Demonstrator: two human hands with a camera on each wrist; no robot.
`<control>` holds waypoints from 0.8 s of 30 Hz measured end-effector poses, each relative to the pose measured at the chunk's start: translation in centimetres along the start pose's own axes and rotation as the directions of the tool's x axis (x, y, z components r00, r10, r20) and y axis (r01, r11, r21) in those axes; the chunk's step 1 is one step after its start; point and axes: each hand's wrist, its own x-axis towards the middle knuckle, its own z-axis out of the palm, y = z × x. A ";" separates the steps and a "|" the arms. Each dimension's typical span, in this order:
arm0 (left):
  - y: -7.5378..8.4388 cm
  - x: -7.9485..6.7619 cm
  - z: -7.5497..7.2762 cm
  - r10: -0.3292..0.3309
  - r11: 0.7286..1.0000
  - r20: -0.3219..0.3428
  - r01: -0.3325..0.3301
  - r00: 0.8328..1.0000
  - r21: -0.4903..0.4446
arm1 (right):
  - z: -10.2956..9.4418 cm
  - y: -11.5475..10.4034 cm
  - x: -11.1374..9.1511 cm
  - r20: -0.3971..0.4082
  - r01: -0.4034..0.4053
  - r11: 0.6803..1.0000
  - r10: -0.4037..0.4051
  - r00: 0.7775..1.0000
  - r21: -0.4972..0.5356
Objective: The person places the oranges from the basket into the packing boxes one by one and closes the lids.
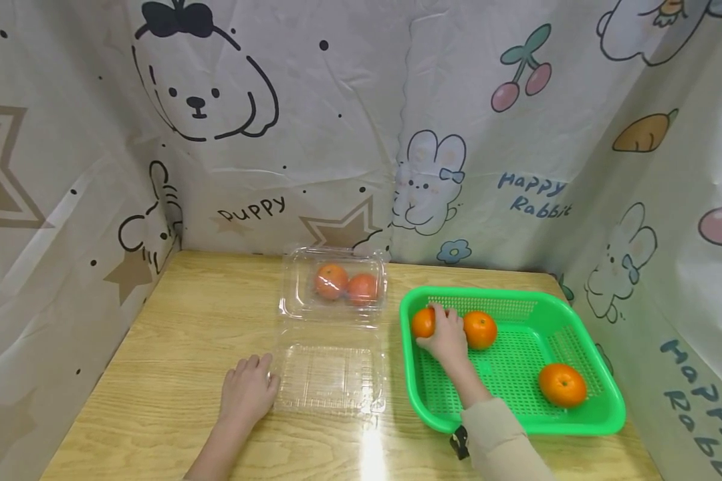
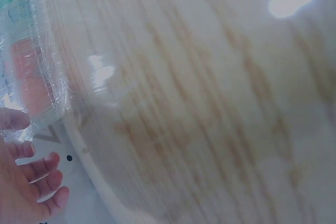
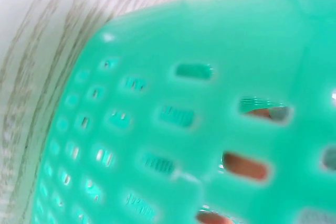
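My right hand (image 1: 448,337) reaches into the green plastic basket (image 1: 514,427), fingers and thumb curled round an orange (image 1: 422,323) at its back left corner. A second orange (image 1: 480,329) lies just right of that hand, and a third orange (image 1: 562,385) is near the basket's right side. Beside the left edge of a clear plastic clamshell box (image 1: 331,377) is my left hand (image 1: 248,391), its fingers loosely bent and holding nothing. The box lies unfolded; two oranges (image 1: 331,280) show through its far half. In the right wrist view, the basket's slotted wall (image 3: 157,40) hides most of the hand.
All this stands on a wood-grain table (image 1: 186,321). A printed cloth (image 1: 337,133) with cartoon animals hangs along the back and both sides. The basket's raised rim (image 1: 406,361) stands between the box and the fruit.
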 end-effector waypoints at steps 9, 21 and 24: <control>0.1 0.0 -0.2 -0.005 1.000 0.009 0.005 1.000 0.002 | -1.0 -0.7 -0.6 -0.035 -0.004 0.997 0.006 0.999 0.071; 0.0 0.0 0.0 -0.006 1.000 0.008 0.006 1.000 -0.018 | -2.7 -2.7 -1.5 -0.104 0.023 0.992 -0.010 0.994 0.122; 0.0 0.0 0.1 -0.005 1.000 0.009 0.005 1.000 -0.018 | -3.0 -3.3 -1.8 -0.134 0.044 0.988 -0.023 0.991 0.149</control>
